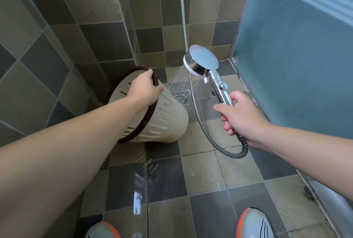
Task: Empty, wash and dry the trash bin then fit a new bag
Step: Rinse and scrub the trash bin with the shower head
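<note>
A cream slotted trash bin (pixel 164 119) with a dark brown rim is held tipped above the tiled shower floor, its mouth turned toward me and the left. My left hand (pixel 145 89) grips the upper part of the rim. My right hand (pixel 238 115) holds the chrome handle of a shower head (pixel 202 62), which sprays water down and leftward past the bin's base. The inside of the bin is mostly hidden by my left arm.
A square floor drain (pixel 184 97) lies behind the bin. The metal hose (pixel 200 123) loops from the handle up the tiled wall. A frosted glass door (pixel 296 56) stands at the right. The floor tiles are wet; my two shoes (pixel 254 224) show at the bottom.
</note>
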